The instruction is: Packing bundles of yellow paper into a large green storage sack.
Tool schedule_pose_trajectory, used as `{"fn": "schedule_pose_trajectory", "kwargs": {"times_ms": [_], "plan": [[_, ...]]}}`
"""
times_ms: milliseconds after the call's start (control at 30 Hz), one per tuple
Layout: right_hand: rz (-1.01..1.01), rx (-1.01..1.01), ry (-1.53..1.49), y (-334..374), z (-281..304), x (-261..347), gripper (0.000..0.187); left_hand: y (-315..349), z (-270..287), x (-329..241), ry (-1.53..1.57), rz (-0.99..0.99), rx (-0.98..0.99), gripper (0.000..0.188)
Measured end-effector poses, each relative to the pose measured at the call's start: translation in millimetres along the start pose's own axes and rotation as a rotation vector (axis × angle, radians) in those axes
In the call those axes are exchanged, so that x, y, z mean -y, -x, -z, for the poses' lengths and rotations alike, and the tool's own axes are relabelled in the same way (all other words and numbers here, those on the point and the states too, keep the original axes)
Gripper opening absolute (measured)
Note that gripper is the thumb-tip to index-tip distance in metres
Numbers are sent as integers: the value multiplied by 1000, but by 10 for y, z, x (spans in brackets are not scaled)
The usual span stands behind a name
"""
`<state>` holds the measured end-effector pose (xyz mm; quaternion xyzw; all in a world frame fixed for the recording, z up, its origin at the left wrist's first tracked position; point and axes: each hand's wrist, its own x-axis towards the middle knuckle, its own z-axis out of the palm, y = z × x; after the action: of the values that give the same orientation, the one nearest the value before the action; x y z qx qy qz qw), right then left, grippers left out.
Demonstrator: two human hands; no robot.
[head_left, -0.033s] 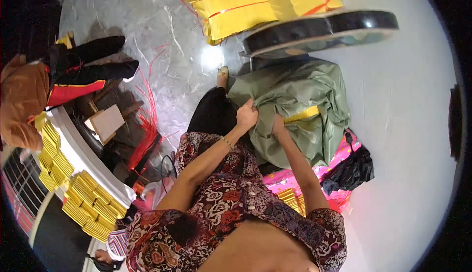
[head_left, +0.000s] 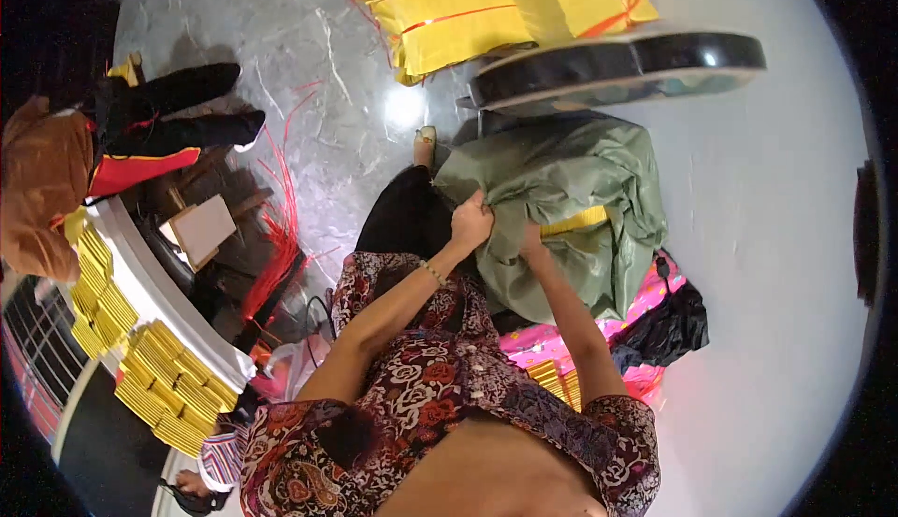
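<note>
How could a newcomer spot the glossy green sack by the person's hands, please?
Find the rounded black-edged panel, upper right. Below it, the person's left hand grasps the crumpled sack. Its green differs from the pink printed material and crumpled black plastic nearby.

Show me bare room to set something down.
Grey marbled floor shows bare between the red strands and the black trouser leg. Crowded: the green sack, with left hand and right hand at it, and the white surface, stacked with yellow bundles.
</note>
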<state>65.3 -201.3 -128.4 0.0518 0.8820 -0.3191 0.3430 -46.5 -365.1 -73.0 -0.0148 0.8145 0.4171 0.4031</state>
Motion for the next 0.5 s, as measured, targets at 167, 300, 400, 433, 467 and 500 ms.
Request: {"fn": "schedule_pose_trajectory", "kwargs": {"times_ms": [167, 300, 400, 433, 467, 500], "plan": [[68, 89, 27, -48, 67, -259, 38, 52, 177, -95, -16, -44, -25, 16], [73, 133, 18, -555, 156, -276, 39, 75, 308, -225, -25, -20, 76, 18], [90, 164, 10, -574, 196, -368, 39, 36, 332, -328, -5, -87, 50, 18], [91, 170, 4, -591, 175, -384, 39, 31, 348, -361, -18, -32, 59, 17], [94, 179, -1, -609, 171, -365, 40, 57, 349, -374, -31, 25, 67, 17], [97, 186, -6, -664, 162, -343, 40, 51, 324, -307, -28, 31, 68, 17]]}}
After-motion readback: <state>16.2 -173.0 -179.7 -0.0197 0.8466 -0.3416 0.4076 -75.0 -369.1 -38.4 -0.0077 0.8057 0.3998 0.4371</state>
